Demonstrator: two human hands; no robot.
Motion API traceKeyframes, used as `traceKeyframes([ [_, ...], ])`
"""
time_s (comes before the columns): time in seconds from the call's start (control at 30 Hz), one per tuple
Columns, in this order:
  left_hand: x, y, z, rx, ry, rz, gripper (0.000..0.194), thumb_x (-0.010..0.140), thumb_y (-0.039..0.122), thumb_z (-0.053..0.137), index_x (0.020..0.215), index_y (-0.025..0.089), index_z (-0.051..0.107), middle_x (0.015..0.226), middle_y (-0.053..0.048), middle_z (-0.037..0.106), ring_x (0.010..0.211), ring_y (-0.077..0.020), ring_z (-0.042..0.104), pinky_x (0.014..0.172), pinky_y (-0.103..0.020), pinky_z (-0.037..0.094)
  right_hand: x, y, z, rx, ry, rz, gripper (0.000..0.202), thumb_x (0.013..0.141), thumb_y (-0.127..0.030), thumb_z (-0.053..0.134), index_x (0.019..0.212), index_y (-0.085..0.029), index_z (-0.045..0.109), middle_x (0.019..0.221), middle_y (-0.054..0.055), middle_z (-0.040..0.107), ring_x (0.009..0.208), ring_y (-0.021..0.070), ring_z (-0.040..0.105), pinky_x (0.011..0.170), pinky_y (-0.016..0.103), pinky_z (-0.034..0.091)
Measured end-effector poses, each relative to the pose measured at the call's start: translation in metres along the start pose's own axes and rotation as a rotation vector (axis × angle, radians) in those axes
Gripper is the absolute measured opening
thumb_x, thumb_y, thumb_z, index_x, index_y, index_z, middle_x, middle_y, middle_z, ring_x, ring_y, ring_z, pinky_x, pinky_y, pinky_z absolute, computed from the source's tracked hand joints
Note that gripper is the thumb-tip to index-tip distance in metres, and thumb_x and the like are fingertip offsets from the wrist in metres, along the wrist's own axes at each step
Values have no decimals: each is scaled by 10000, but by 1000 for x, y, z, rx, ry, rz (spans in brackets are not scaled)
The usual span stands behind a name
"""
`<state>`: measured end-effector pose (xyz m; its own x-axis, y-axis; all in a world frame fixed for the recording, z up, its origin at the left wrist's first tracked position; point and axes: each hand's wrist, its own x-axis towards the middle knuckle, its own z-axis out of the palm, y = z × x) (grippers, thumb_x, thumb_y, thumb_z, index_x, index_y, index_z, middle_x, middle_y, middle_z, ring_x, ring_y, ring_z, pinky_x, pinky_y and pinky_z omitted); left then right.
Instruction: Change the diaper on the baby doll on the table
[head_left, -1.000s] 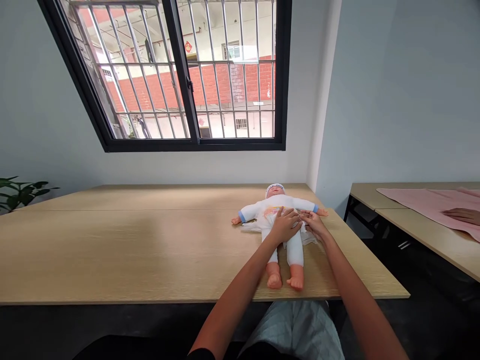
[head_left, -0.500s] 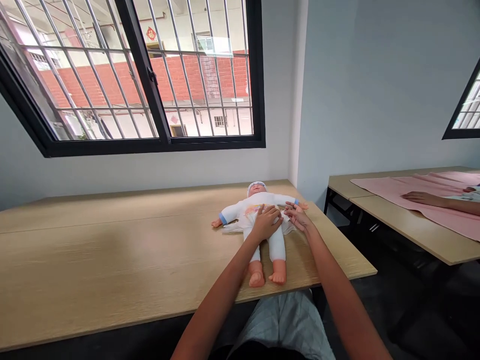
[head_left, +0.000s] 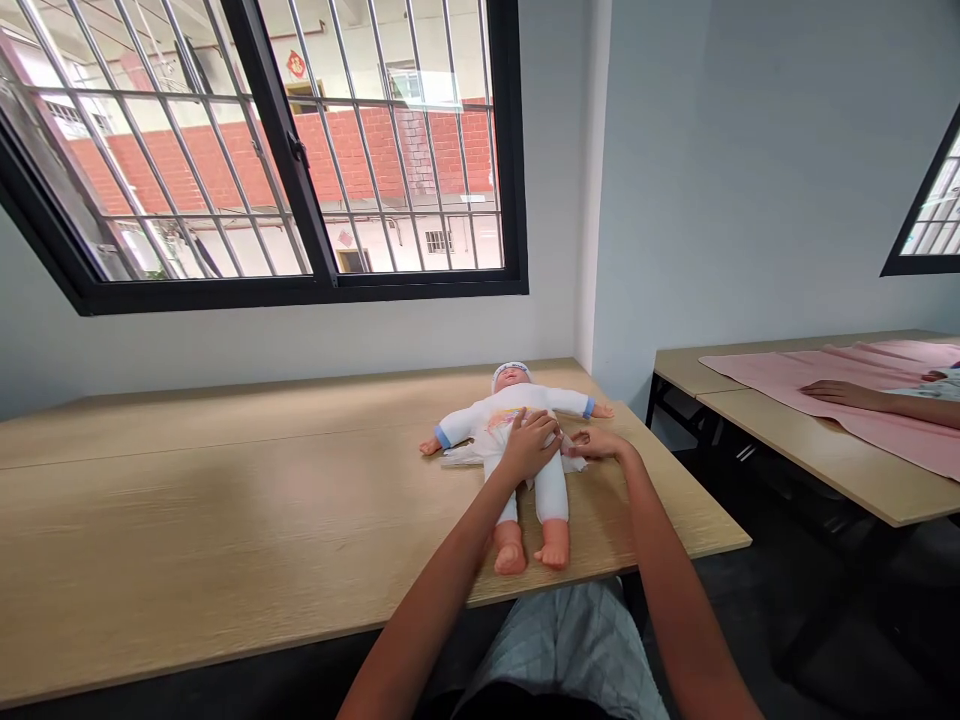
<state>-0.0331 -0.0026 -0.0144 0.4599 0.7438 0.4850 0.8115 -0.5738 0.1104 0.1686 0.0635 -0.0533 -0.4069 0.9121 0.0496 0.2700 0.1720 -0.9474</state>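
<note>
A baby doll in white clothes with blue cuffs lies on its back, arms spread and feet toward me. A white diaper is under and over its hips, with side flaps spread on the tabletop. My left hand lies flat over the diaper's front at the doll's belly, fingers stretched out. At the diaper's right-hand flap, my right hand has its fingertips closed on the edge. The fingertips are small in view and partly merge with the white material.
The doll rests near the right end of a wooden table below a barred window. On the right, beyond a gap, stands another table with a pink cloth and another person's forearm and hand.
My right hand has moved down from beside the doll's arm to the diaper's flap, and its fingers have closed in. My left hand stays on the diaper's front.
</note>
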Motion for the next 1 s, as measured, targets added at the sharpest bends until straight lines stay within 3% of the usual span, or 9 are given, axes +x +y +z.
traceKeyframes([
  [0.1, 0, 0, 0, 2, 7, -3, 149, 982, 256, 485, 967, 242, 633, 1209, -36, 697, 1306, -213, 522, 1212, -517, 184, -4, -8, 2, -31, -115, 116, 358, 481, -258, 907, 774, -165, 724, 589, -23, 631, 509, 119, 550, 465, 212, 430],
  [0.23, -2, 2, -5, -10, 10, 4, 139, 976, 283, 514, 953, 239, 643, 1208, -34, 695, 1283, -218, 532, 1204, -512, 189, -7, -18, 9, 283, 75, 87, 357, 617, -193, 804, 955, -181, 688, 797, 10, 703, 705, 143, 634, 591, 212, 506],
  [0.43, 5, 11, -11, -7, -93, -28, 184, 848, 408, 693, 865, 226, 672, 1050, -40, 711, 1121, -263, 598, 1157, -505, 264, -4, -19, 18, 600, 152, 36, 187, 694, -114, 721, 830, -178, 609, 770, 16, 671, 708, 144, 653, 627, 247, 578],
  [0.5, 11, 15, -10, 27, -127, -46, 152, 811, 363, 726, 817, 221, 673, 1019, -48, 710, 1092, -279, 600, 1118, -497, 314, -1, -16, 19, 656, 209, 41, 206, 708, -98, 722, 863, -174, 609, 782, 22, 678, 701, 136, 659, 631, 235, 581],
  [0.63, 19, 19, -7, 81, -119, -88, 101, 874, 205, 598, 802, 209, 668, 996, -68, 717, 1063, -279, 606, 1036, -477, 374, 4, -11, 18, 692, 316, 40, 236, 731, -130, 755, 908, -179, 606, 795, 28, 680, 687, 137, 654, 581, 216, 560],
  [1.0, 23, 16, -8, 90, -65, -136, 297, 928, 164, 436, 1031, 201, 712, 993, -98, 747, 1049, -300, 622, 965, -478, 376, 12, -9, 17, 604, 395, 28, 167, 746, -146, 742, 874, -175, 638, 646, -28, 615, 521, 81, 534, 496, 180, 469],
])
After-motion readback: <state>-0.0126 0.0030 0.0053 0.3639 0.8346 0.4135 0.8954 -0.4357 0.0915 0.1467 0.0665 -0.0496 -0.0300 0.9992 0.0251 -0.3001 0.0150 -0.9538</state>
